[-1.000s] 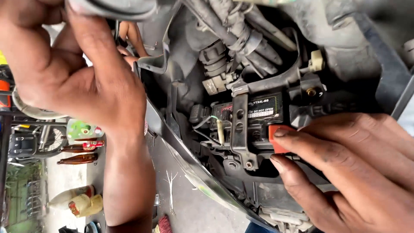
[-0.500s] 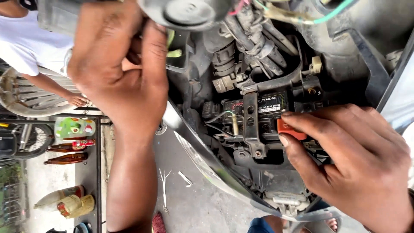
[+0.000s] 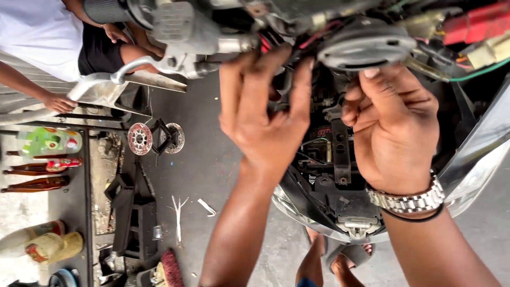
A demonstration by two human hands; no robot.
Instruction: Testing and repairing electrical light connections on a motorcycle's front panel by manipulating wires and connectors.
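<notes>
Right hand [image 3: 396, 125] gripping round grey cap [image 3: 365, 45], left hand [image 3: 265, 117] beside

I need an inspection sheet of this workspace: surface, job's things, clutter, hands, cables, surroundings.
Surface: grey concrete floor.
Job's things: opened scooter front with black parts exposed; round grey part above.
Clutter: brake disc, black panels, bottles on a rack.
Hands: left hand and right hand reach into the housing; grip hidden.
Cables: red and green wires at top right.
Surroundings: another person at top left.
</notes>
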